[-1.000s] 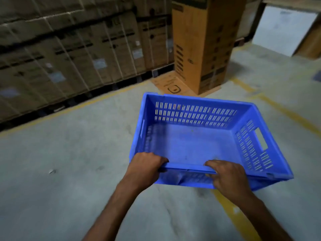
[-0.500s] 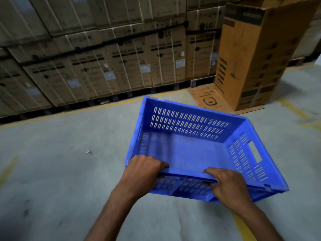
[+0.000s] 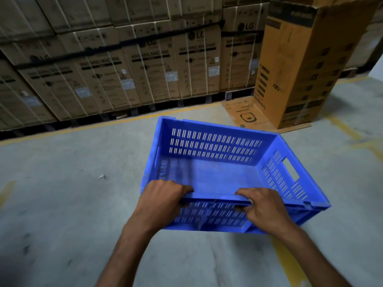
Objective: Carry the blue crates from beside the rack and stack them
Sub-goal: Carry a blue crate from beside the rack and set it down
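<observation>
Blue slotted plastic crate (image 3: 217, 175): held off the floor in front of the person by its near long rim, open top up and its bare bottom showing. The far wall faces the stacked cartons.
Crate walls: three rows of narrow slots run along the far wall. The right end wall has slots and one long handle hole, and the near wall is slotted too.
Left hand (image 3: 163, 200): grip closed on the near rim toward its left corner. The thumb is hooked over the top edge into the crate and the fingers are curled under the rim on the outer wall.
Right hand (image 3: 263, 208): grip closed on the same rim, right of its middle. The thumb lies along the top edge and the fingers are tucked under the rim against the slotted wall.
Grey concrete floor (image 3: 62, 204): lies beneath the crate, scuffed with dark marks. A small pale scrap (image 3: 102, 176) lies well to the left of the crate.
Yellow painted line (image 3: 124, 122): runs along the floor in front of the cartons, beyond the crate.
Brown strapped washing-machine cartons (image 3: 149, 69): stacked in a long row across the back, with white straps and labels on their faces.
Tall orange-brown cardboard box (image 3: 300, 65): stands upright at the right end of the row, beyond the crate's far right corner.
Flat printed cardboard sheet (image 3: 246, 112): lies on the floor, touching the foot of the tall box, just beyond the crate.
</observation>
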`<state>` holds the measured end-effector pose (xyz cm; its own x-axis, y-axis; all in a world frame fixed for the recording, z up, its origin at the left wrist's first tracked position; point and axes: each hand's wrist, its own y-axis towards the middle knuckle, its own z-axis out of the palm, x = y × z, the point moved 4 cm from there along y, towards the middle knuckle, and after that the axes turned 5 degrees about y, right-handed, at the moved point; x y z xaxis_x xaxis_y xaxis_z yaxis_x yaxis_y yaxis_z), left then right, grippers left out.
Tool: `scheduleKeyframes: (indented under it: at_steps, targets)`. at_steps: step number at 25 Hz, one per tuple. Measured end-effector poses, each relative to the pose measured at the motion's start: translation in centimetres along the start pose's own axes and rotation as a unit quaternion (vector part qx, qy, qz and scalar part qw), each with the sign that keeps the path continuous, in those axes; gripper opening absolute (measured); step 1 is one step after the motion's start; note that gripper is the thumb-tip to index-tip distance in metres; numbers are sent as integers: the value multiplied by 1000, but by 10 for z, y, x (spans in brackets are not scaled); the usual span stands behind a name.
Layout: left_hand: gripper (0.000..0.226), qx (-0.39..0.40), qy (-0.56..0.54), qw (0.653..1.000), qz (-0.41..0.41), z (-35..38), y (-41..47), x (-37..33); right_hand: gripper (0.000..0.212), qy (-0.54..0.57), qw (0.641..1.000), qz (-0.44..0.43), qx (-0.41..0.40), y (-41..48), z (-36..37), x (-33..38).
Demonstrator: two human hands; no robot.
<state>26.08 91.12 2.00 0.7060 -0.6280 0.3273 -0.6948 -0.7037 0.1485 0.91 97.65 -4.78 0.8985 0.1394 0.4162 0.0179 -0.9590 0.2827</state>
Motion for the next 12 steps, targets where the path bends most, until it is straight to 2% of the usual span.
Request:
scheduleKeyframes:
  at_steps: [7, 10, 12]
  targets:
    - [27, -31, -22, 998, -52, 38, 13, 84, 28, -39, 997, -43, 56, 102, 34, 31]
    - [32, -38, -34, 996, -72, 59, 49, 147, 31, -42, 995, -69, 62, 178, 52, 40]
    - [35, -7, -56, 996, -72, 69, 88, 193, 40, -35, 995, -67, 61, 241, 63, 42]
